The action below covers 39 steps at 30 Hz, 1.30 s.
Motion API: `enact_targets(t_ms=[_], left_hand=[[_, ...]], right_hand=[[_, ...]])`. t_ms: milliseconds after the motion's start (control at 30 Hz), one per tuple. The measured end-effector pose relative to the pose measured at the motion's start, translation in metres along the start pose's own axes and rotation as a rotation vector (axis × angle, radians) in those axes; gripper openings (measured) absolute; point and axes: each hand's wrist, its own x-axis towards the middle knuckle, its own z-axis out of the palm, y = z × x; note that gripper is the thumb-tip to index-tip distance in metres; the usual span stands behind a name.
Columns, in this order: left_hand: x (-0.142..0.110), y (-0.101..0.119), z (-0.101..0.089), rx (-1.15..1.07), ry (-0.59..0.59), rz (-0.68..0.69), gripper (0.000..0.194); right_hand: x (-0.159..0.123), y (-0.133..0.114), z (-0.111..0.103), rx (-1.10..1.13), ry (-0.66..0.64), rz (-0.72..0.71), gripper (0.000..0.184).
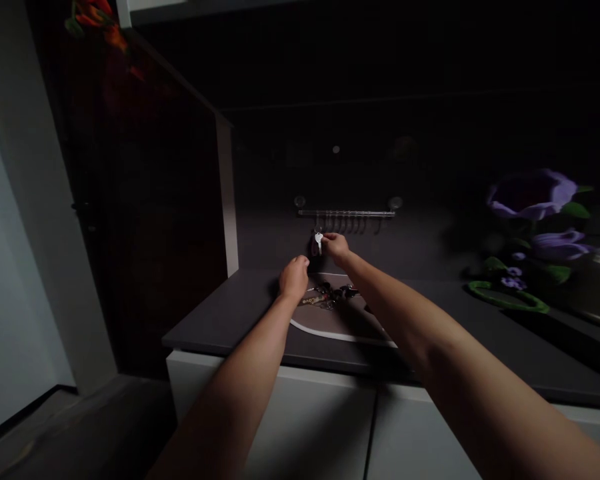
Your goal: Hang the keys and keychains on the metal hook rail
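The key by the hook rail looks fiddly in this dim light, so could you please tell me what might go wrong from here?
The key pinched in the right hand could slip from the metal hook rail and fall onto the dark counter, where it may be hard to see. The left hand, close to the bunch of keys on the tray, might also knock them out of place.

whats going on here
A person stands at a dark grey countertop, both bare arms reaching forward. The right hand's fingers pinch a silver key with a dark fob, just below a metal wall rail with hooks. The left hand is by the edge of a white-rimmed tray holding a bunch of keys.
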Motion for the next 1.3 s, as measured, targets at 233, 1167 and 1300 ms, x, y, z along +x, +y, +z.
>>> enact_targets(t_ms=[233, 1167, 1300], left_hand=[[0.001, -0.007, 0.006, -0.089, -0.024, 0.115, 0.019], [-0.011, -0.001, 0.013, -0.052, -0.471, 0.386, 0.025], [-0.008, -0.005, 0.017, -0.055, -0.472, 0.423, 0.023]], right_hand=[[-0.025, -0.006, -0.013, 0.130, -0.047, 0.100, 0.021], [-0.094, 0.031, -0.063, -0.749, -0.244, -0.306, 0.031], [-0.094, 0.032, -0.061, -0.787, -0.266, -0.320, 0.030]])
